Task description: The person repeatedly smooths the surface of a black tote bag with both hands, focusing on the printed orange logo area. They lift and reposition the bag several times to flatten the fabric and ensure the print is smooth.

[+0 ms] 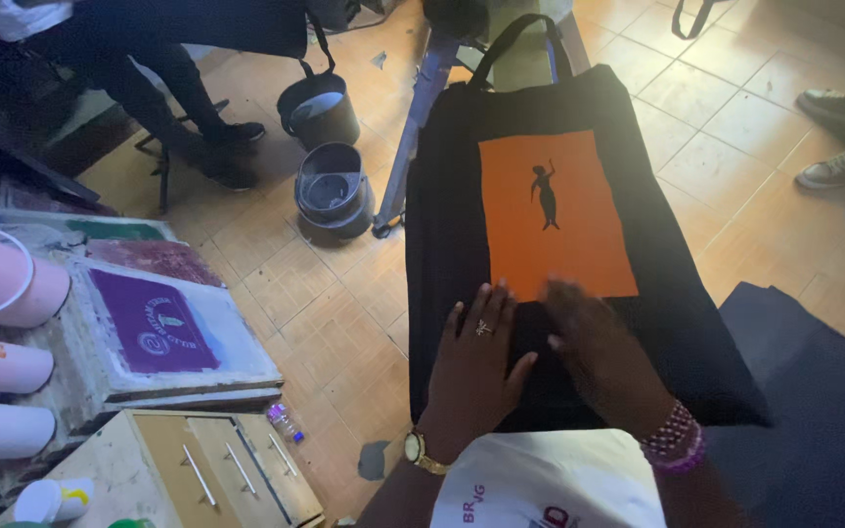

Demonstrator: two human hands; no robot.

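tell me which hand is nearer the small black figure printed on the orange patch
Right. The right hand overlaps the orange patch's lower edge below the black figure; the left hand lies lower-left, on the black bag.

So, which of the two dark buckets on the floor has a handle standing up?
The farther bucket, beside the seated person's shoes; its bail handle rises over the rim. The nearer bucket shows none raised.

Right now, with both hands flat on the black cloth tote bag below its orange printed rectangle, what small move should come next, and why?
Probably slide both palms outward. The left hand and right hand lie flat, side by side, on the black cloth tote bag just below the orange printed rectangle, so smoothing it flat seems likeliest.
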